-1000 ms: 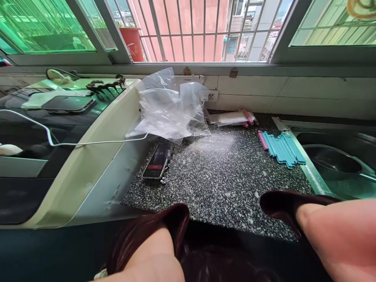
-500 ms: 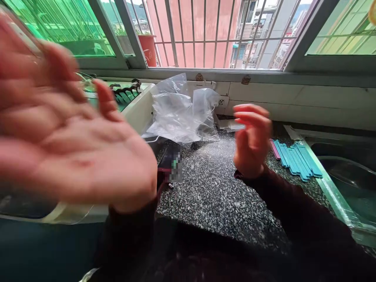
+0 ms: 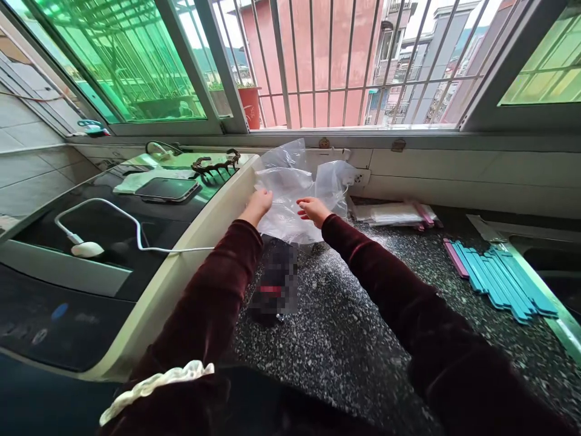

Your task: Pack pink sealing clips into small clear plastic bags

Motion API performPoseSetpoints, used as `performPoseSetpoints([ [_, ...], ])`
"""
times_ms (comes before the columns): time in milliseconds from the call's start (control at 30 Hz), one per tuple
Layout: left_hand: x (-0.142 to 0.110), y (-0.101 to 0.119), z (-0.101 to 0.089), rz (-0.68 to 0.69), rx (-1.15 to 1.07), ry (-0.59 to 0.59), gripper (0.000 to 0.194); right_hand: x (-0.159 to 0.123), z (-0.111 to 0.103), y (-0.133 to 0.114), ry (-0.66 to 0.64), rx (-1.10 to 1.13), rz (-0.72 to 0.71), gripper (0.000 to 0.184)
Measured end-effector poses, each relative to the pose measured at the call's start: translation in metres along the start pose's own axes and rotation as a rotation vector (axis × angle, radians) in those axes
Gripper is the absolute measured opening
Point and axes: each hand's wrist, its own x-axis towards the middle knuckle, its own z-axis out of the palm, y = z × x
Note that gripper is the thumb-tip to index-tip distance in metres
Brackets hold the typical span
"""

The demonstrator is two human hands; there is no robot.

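Crumpled clear plastic bags (image 3: 290,209) stand at the back of the speckled counter, under the window. My left hand (image 3: 258,204) is at their left side with its fingers curled closed against the plastic; its fingertips are partly hidden. From the right, my right hand (image 3: 314,211) reaches in front of the bags, its fingers slightly bent and apart, holding nothing visible. Below my hands lies a dark object with a red stripe (image 3: 271,289), partly pixelated. To the right are thin clear packets (image 3: 388,213) with pink strips at one end.
Several flat teal strips (image 3: 503,278) and a pink one lie beside the sink edge (image 3: 563,333). On the left, a washing machine (image 3: 59,303) bears a phone (image 3: 167,189), a white cable (image 3: 136,227) and a brown toothed hair clip (image 3: 215,163). A barred window is behind.
My left hand has gone from close to the camera, open and palm up, forward to the bags. My right hand has moved forward and left to them. The view has shifted slightly.
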Motion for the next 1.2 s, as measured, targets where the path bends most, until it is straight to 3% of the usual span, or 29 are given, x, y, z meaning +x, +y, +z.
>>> performPoseSetpoints([
  [100,0.0,0.0,0.006,-0.026,0.217,-0.068,0.015,0.012,0.006,0.002,-0.001,-0.006,0.025,0.015],
  [233,-0.003,0.004,0.013,0.014,0.444,-0.136,0.029,0.017,0.011,0.006,0.014,-0.019,0.023,0.012],
  [433,-0.011,0.003,0.015,0.09,0.352,-0.018,0.026,0.014,0.01,0.01,0.06,-0.036,-0.064,0.012],
  [667,-0.028,0.01,0.006,0.239,0.227,0.155,0.019,-0.003,0.0,0.006,0.112,-0.07,-0.282,0.008],
  [967,-0.097,0.033,-0.005,0.466,0.128,0.172,0.012,-0.069,-0.044,0.015,0.291,-0.36,-0.59,0.008],
  [1200,-0.165,0.046,0.012,0.6,-0.009,0.116,0.008,-0.131,-0.089,0.047,0.36,-0.406,-0.705,0.009],
])
